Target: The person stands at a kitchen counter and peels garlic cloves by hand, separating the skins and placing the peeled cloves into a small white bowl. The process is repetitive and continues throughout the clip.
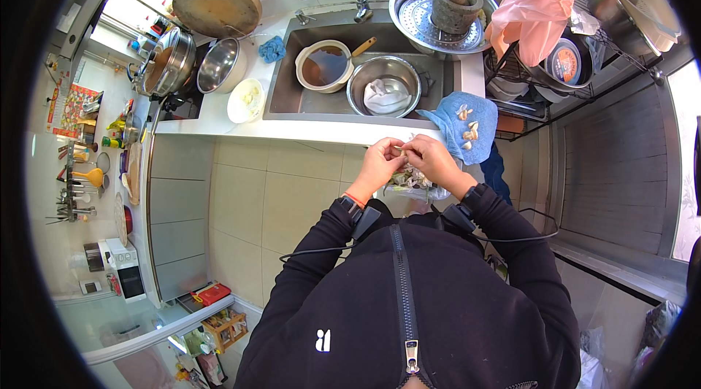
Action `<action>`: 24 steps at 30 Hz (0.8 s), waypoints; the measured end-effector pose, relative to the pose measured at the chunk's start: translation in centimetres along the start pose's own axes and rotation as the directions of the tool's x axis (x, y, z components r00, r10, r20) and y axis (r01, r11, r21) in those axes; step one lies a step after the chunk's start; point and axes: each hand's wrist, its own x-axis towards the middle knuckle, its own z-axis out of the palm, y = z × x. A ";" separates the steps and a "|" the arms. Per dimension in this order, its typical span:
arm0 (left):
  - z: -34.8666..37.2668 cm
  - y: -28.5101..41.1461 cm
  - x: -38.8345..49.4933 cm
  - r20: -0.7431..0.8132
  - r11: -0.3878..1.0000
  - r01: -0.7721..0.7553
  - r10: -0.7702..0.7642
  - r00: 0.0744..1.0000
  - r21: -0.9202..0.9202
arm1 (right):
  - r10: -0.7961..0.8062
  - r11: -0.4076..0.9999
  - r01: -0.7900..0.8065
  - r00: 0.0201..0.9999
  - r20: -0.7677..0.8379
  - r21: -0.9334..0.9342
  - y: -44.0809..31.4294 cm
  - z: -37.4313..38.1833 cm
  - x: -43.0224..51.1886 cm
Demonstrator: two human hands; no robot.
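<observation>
My left hand (379, 163) and my right hand (430, 156) meet just past the counter's front edge, fingertips pinching a small pale garlic clove (404, 153) mostly hidden by the fingers. Below them, papery garlic skins (411, 177) fill a clear plastic bag (424, 193). To the right, several unpeeled garlic cloves (470, 132) lie on a folded blue cloth (484, 110) that hangs over the counter edge. A white bowl (233, 110) with pale pieces, apparently peeled garlic, stands left of the sink.
In the sink (279, 80) are a pot of brown liquid (324, 67) and a steel bowl (357, 82) holding a white cloth. A stone mortar (454, 15) sits in a perforated steel basin (402, 19). An empty-looking steel bowl (219, 67) stands left; a wire rack (509, 82) is at right.
</observation>
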 end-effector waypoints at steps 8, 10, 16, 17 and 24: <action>0.2 0.0 0.1 -0.011 0.998 -0.062 0.063 0.998 0.029 | 0.068 0.997 -0.069 0.997 -0.034 -0.019 -0.3 0.3 -0.1; 0.2 0.0 0.2 -0.022 0.997 -0.069 0.070 0.997 0.023 | 0.055 0.998 -0.055 0.998 -0.038 -0.002 0.1 0.2 -0.3; -0.8 -0.5 0.5 -0.107 0.994 -0.110 0.108 0.988 -0.015 | 0.085 0.988 -0.085 0.996 -0.006 -0.128 2.5 -0.1 -1.2; -0.9 -0.6 0.5 -0.100 0.994 -0.107 0.105 0.989 -0.014 | 0.146 0.976 -0.139 0.989 0.027 -0.166 2.7 0.0 -1.3; -0.7 -0.7 0.4 -0.077 0.991 -0.093 0.101 0.992 0.101 | 0.443 0.843 -0.452 0.891 0.100 0.292 1.2 0.3 -0.7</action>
